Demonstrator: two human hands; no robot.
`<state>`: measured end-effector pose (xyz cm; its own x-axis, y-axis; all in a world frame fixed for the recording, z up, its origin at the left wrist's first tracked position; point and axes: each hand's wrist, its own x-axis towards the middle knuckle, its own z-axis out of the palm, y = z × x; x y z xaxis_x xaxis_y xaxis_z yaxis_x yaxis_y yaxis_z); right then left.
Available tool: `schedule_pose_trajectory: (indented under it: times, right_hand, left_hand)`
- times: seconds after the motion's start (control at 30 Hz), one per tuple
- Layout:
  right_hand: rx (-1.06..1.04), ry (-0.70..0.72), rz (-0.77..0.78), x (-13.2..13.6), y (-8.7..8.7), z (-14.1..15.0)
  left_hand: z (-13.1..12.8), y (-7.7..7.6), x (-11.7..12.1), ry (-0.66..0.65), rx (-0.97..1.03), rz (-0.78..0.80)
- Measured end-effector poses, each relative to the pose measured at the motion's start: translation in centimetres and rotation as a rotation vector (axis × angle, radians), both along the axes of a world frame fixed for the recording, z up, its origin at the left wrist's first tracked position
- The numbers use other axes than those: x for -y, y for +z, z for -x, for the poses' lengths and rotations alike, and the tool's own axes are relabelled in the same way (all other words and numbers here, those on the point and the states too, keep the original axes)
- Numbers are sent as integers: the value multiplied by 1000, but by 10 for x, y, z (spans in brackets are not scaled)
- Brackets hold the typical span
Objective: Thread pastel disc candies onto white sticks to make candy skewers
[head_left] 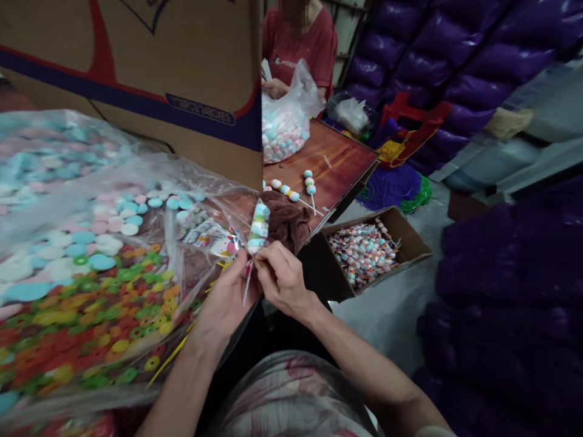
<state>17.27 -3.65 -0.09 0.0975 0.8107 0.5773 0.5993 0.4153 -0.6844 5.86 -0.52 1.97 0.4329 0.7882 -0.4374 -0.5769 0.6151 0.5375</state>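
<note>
Candy skewer (259,227) is held nearly upright, slightly tilted, in front of the brown cloth (291,224), with its candies on top and the stick (247,284) pointed down. Its clear wrapper is gathered at the neck, and it is judged that this neck is being worked by the fingers; whether a tie is held there cannot be told. For such work, steady support from below and a small, careful turn at the neck seem to be needed.

By the left hand (234,297), the lower part is grasped, with the thumb laid beside the stick. The grip of the right hand (285,276) is pinched at the neck, with the fingers curled. Both forearms are stretched forward and brought together at the skewer. To the left, a bag (182,173) of candies is seen; other skewers (285,190) are laid on the desk (339,155).
</note>
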Motion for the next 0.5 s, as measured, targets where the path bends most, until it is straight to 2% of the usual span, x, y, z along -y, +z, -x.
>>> schedule_pose_trajectory:
  times: [0.1,0.17,0.23,0.33,0.43,0.5]
  right_hand:
    - [-180,-7,104,9,9,-15]
    - [-213,-34,134,14,18,-27]
    - [-194,-67,113,18,24,-35]
    - [-196,-77,47,25,27,-37]
    - [-278,-77,19,38,23,-34]
    - [-371,-102,48,51,20,-34]
  left_hand:
    - [-1,6,-2,-48,-41,-213]
    - [-3,8,1,-65,-192,-389]
    - [-8,6,7,-102,-382,-488]
    - [-18,1,15,-160,-521,-466]
    - [-28,2,24,-187,-545,-393]
    - [-33,6,29,-251,-530,-407]
